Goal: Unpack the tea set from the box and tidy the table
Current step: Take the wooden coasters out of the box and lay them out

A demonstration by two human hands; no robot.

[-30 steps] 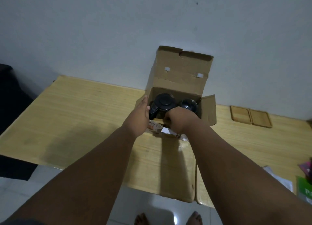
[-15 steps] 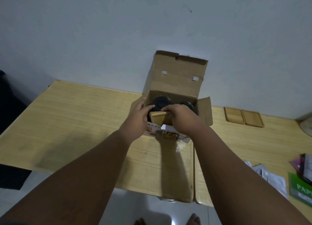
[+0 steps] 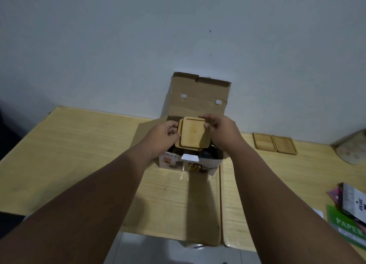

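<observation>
Near edge, right: green paper packet [image 3: 345, 227] and one printed pouch [image 3: 354, 199] lying on desk [image 3: 79, 144]. Mid-field: two forearms crossing desk toward open cardboard box [image 3: 198, 97]. Above box mouth: two stacked wooden coasters [image 3: 193, 134], tilted, blocking most of dark contents. Left hand [image 3: 160, 134] fingers [image 3: 172, 125] pinching left coaster edge; right hand [image 3: 223, 131] fingers [image 3: 206, 118] pinching far and right edges. Farther right: two more wooden coasters [image 3: 274, 142] flat, side by side, touching. Far right edge: one pale rounded object [image 3: 352, 150], unidentifiable. Beyond: box lid upright against wall [image 3: 178, 26].
</observation>
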